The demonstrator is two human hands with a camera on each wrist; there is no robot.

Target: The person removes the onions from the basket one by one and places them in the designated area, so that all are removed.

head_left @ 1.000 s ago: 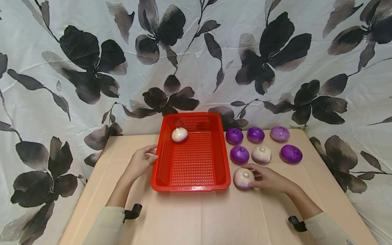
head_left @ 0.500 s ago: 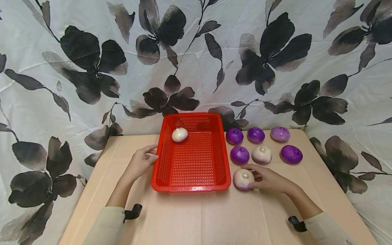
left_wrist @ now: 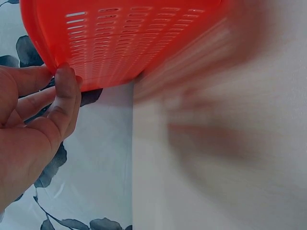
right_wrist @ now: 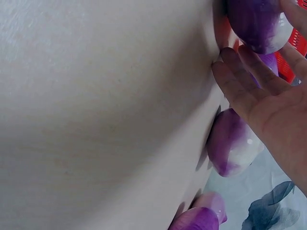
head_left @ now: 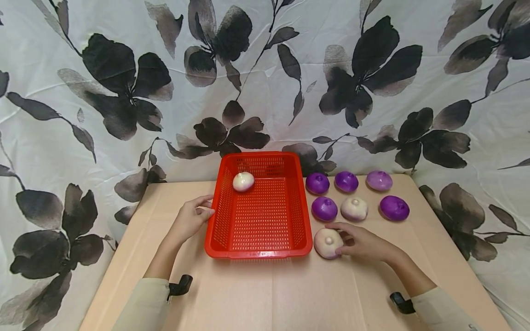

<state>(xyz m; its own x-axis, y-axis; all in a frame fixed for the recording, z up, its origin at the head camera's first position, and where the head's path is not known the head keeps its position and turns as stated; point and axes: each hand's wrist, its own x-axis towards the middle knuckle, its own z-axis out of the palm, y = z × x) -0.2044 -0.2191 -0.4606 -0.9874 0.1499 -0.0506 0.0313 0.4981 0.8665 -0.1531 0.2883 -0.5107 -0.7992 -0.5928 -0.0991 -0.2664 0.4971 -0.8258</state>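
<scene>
A red plastic basket (head_left: 258,254) with perforated sides stands mid-table. My left hand (head_left: 191,220) pinches its left rim between thumb and fingers, as the left wrist view shows closely (left_wrist: 48,103). Inside, toward the back left, lies a white turnip (head_left: 243,182). Just right of the basket, my right hand (head_left: 364,241) holds a purple-and-white turnip (head_left: 327,243), white end up, between thumb and index finger. In the right wrist view the other fingers (right_wrist: 235,86) extend beneath this turnip (right_wrist: 256,21). I cannot tell whether it touches the table.
Behind my right hand several more turnips sit in loose rows, mostly purple side up, such as the purple turnip (head_left: 394,208); one white-topped turnip (head_left: 354,209) is among them. A floral cloth (head_left: 265,82) hangs behind the wooden table (head_left: 248,299).
The turnip in my right hand has shifted slightly left and tilted a little. My left hand and the basket have stayed in place.
</scene>
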